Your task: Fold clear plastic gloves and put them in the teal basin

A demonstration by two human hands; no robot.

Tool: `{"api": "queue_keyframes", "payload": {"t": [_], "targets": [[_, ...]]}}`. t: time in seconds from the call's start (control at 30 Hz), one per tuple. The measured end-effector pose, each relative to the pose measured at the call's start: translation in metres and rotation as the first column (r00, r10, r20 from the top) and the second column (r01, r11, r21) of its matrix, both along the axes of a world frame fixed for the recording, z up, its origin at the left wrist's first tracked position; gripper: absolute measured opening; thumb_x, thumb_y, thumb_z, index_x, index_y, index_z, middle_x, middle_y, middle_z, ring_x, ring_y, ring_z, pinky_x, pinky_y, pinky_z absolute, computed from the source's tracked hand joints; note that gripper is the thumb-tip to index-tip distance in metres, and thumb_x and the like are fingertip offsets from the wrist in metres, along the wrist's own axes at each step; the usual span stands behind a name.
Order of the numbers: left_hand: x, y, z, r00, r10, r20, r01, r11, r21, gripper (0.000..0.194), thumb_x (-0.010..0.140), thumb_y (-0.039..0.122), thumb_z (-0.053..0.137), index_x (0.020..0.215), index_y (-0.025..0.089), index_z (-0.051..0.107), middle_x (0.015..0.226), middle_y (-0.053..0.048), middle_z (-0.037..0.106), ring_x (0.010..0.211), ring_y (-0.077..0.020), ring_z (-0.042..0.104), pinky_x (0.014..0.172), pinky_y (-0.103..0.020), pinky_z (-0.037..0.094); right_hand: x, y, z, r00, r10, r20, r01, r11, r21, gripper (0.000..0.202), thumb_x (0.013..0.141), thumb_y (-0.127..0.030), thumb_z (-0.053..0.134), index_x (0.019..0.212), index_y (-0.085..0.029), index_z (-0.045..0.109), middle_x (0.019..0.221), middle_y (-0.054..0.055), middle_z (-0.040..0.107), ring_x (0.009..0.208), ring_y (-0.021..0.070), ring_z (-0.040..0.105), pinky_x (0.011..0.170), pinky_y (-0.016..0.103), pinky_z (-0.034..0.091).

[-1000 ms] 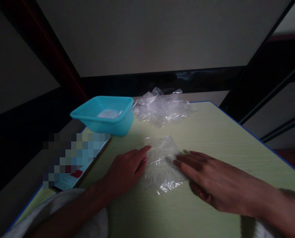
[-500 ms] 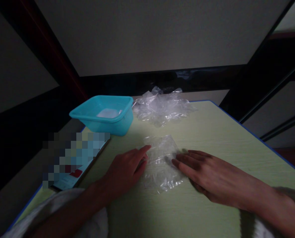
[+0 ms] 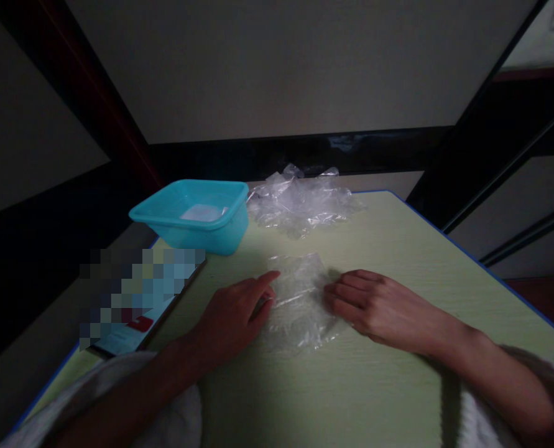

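Observation:
A clear, crinkled plastic bag (image 3: pixel 298 302) lies flat on the table in front of me. My left hand (image 3: pixel 237 311) is at its left edge, thumb and bent fingers closed together on the film while the index finger points out over it. At the opposite edge, my right hand (image 3: pixel 365 305) has its fingers curled in and closed on the plastic. Its fingertips are partly hidden.
Behind the bag lies a heap of crumpled clear plastic bags (image 3: pixel 304 202). A turquoise basin (image 3: pixel 193 233) with something whitish inside stands at the back left. Nearer, a phone (image 3: pixel 132 330) lies on the table (image 3: pixel 351 398), which has a blue edge. A wall panel rises behind.
My right hand has drawn its outstretched fingers in, curling them at the bag's right edge. The bag's near part has shifted slightly. The left hand stays almost in place.

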State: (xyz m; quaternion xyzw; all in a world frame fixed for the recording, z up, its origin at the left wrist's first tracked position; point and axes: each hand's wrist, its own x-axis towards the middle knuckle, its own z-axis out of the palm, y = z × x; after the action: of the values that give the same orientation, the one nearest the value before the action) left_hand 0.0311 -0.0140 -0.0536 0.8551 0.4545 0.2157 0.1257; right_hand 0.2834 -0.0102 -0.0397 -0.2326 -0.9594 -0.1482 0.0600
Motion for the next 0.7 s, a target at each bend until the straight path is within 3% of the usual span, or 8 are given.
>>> {"api": "queue_keyframes", "payload": {"t": [0.27, 0.7], "targets": [[-0.001, 0.001, 0.001, 1.0, 0.024, -0.007, -0.024, 1.0, 0.019, 0.034, 0.083, 0.017, 0.043, 0.116, 0.016, 0.053, 0.083, -0.002, 0.07, 0.064, -0.0129, 0.063, 0.058, -0.022, 0.046, 0.005, 0.018, -0.005, 0.99, 0.118, -0.075, -0.12, 0.992, -0.025, 0.023, 0.089, -0.012, 0.047, 0.104, -0.011, 0.064, 0.111, 0.009, 0.066, 0.103, 0.0193, 0.059, 0.089, 0.034, 0.049], [-0.003, 0.001, 0.008, 1.0, -0.022, -0.005, 0.021, 0.995, -0.099, 0.036, 0.083, 0.018, 0.043, 0.118, 0.02, 0.053, 0.089, -0.001, 0.071, 0.07, -0.014, 0.064, 0.067, -0.025, 0.048, 0.006, 0.009, 0.009, 0.996, 0.07, -0.057, -0.081, 0.971, -0.226, 0.02, 0.085, -0.009, 0.05, 0.097, -0.013, 0.065, 0.105, 0.007, 0.068, 0.093, 0.019, 0.064, 0.089, 0.036, 0.047]]}}
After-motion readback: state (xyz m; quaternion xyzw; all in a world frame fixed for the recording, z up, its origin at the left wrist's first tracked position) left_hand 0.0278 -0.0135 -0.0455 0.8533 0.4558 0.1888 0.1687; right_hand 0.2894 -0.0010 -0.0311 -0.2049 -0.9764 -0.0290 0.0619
